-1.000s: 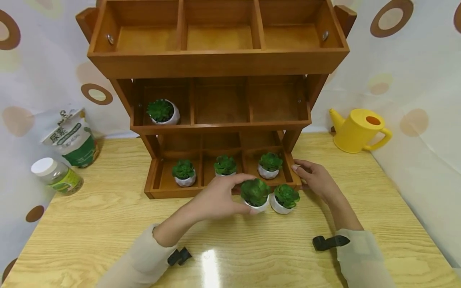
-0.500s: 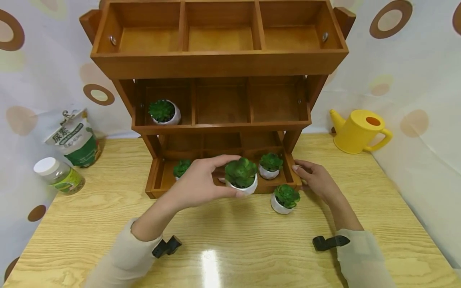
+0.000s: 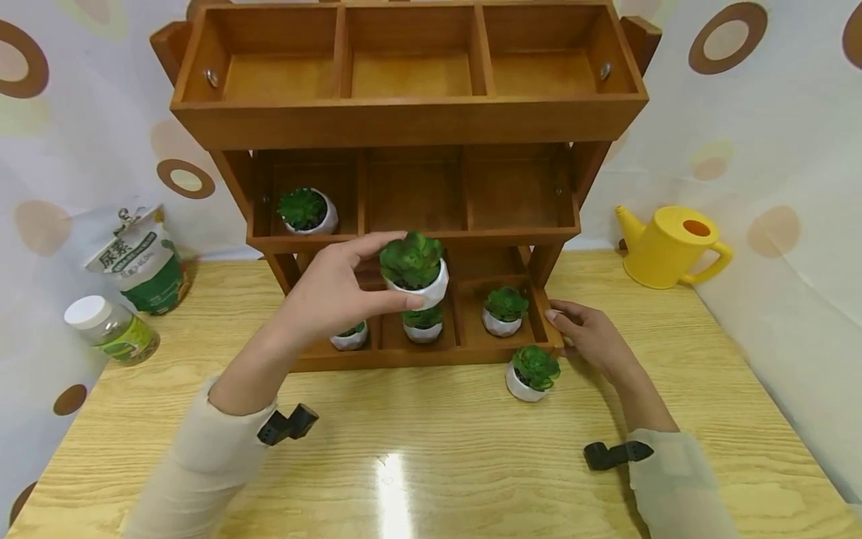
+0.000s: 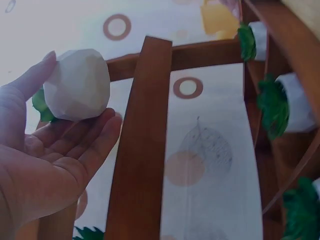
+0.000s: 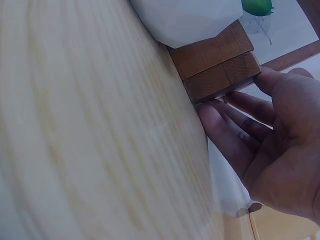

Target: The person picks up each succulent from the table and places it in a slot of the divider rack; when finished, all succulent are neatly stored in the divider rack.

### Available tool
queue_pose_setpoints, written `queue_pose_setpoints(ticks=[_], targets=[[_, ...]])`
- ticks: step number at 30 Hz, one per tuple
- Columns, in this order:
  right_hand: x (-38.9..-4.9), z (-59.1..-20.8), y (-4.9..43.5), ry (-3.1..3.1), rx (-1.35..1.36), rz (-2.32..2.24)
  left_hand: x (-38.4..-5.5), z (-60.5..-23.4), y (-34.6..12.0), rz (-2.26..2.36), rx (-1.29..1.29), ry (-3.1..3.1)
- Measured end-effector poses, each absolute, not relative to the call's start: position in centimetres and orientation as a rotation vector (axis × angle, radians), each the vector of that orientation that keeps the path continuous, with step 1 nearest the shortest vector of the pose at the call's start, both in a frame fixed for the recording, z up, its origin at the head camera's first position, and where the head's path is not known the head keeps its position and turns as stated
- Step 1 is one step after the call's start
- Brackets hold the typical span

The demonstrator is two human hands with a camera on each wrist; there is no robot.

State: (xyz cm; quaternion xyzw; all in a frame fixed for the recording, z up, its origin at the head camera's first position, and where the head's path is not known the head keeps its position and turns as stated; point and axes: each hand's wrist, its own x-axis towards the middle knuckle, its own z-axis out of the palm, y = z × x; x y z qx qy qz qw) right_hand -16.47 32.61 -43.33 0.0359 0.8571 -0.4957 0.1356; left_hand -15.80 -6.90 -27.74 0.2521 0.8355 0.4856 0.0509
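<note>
My left hand holds a potted succulent in a white faceted pot, raised before the lower part of the wooden shelf. The left wrist view shows the thumb on one side of the pot and the fingers on the other. My right hand touches the right end of the bottom tier; in the right wrist view its fingers rest against the wooden corner. Beside that hand, another potted succulent stands on the table. Three more occupy the bottom tier, the left one partly hidden by my left hand.
One potted succulent sits in the middle tier's left compartment. A yellow watering can stands at the right rear of the table. Toward the left are a green and white bag and a white-lidded jar.
My left hand has lifted the potted succulent off the table and carried it up and left, past the bottom tier's front. My right hand has stayed at the shelf's end.
</note>
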Motion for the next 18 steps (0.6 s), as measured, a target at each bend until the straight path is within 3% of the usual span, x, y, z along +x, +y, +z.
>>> queue_pose_setpoints(ticks=[18], targets=[[-16.4, -43.5, 32.7, 2.511, 0.1, -1.439, -19.2, -25.3, -7.0, 1.529, 0.675, 2.647]])
